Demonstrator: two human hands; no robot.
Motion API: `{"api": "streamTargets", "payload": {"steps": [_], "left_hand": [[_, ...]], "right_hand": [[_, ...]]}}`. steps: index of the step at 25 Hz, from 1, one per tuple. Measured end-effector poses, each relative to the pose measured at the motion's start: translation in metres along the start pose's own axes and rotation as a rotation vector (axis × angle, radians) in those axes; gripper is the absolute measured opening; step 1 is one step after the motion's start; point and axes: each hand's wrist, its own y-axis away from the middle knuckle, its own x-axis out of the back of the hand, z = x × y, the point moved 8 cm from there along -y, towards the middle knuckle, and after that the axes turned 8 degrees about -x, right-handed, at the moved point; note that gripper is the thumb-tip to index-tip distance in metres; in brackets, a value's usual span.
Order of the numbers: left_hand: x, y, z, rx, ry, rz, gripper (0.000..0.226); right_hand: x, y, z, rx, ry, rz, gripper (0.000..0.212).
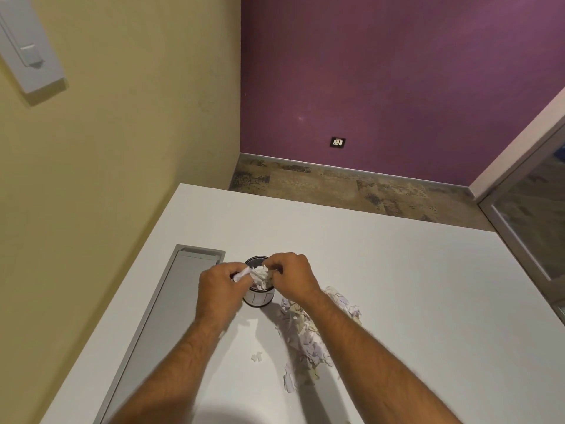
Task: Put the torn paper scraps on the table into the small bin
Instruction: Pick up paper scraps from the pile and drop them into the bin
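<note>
A small dark cylindrical bin (258,298) stands on the white table (397,270), with white scraps heaped at its mouth. Both hands are over the bin's opening. My left hand (221,290) holds a wad of white paper scraps (244,273) at the bin's left rim. My right hand (292,275) has its fingers curled on the scraps (263,272) at the top of the bin. A pile of torn paper scraps (305,332) lies on the table right of the bin, partly under my right forearm. A few loose scraps (256,357) lie nearer me.
A long grey recessed cable tray (162,325) runs along the table's left side, close to the bin. A yellow wall is at the left, a purple wall at the back, and a glass partition (532,215) at the right. The table's far edge is beyond the bin.
</note>
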Motion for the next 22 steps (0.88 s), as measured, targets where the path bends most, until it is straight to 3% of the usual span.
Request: {"api": "streamTargets", "payload": {"steps": [6, 12, 17, 19, 22], "left_hand": [[-0.029, -0.03, 0.002, 0.001, -0.247, -0.178, 0.019], [-0.056, -0.032, -0.004, 0.013, -0.346, -0.333, 0.055], [-0.061, -0.008, 0.013, -0.21, -0.303, -0.282, 0.037], [-0.081, 0.02, 0.015, -0.315, -0.265, -0.457, 0.035], [-0.117, 0.075, -0.004, -0.38, -0.342, -0.825, 0.061]], "right_hand": [[0.011, 0.025, 0.047, -0.09, -0.209, 0.192, 0.022], [-0.004, 0.076, 0.108, -0.205, -0.204, 0.173, 0.023], [-0.001, 0.134, 0.119, -0.015, 0.02, 0.277, 0.014], [-0.015, 0.153, 0.12, 0.051, 0.11, 0.185, 0.02], [-0.041, 0.166, 0.127, 0.089, 0.258, 0.0, 0.045]]}}
